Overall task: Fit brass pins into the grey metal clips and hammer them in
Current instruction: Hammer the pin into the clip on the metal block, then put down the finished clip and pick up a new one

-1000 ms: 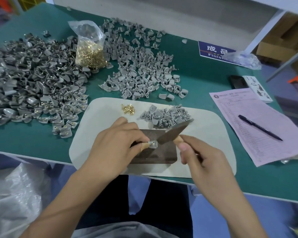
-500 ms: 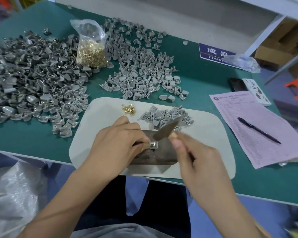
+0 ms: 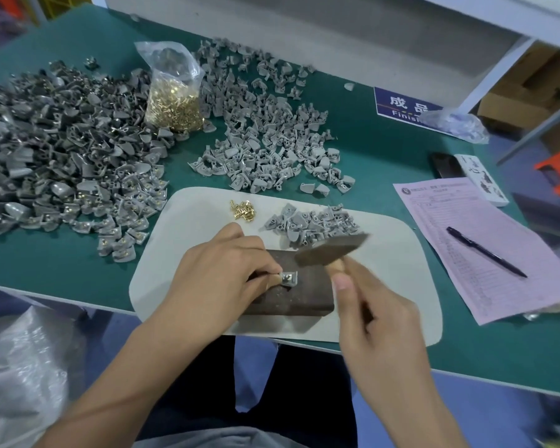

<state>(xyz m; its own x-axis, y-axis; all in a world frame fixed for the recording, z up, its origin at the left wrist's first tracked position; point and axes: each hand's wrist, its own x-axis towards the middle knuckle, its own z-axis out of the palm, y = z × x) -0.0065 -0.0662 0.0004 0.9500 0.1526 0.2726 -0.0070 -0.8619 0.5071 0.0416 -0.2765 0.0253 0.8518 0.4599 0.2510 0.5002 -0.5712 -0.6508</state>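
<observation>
My left hand pinches a small grey metal clip on the dark block; my right hand grips a blurred wooden-handled hammer.

Only thing I can actually read is the blue sign stuck near the far right edge of the green table: white Chinese characters "成品" with "Finis..." under them, the rest hidden by a crumpled clear bag. The pink form near the right edge is printed all over, but it's too small to make out.
</observation>
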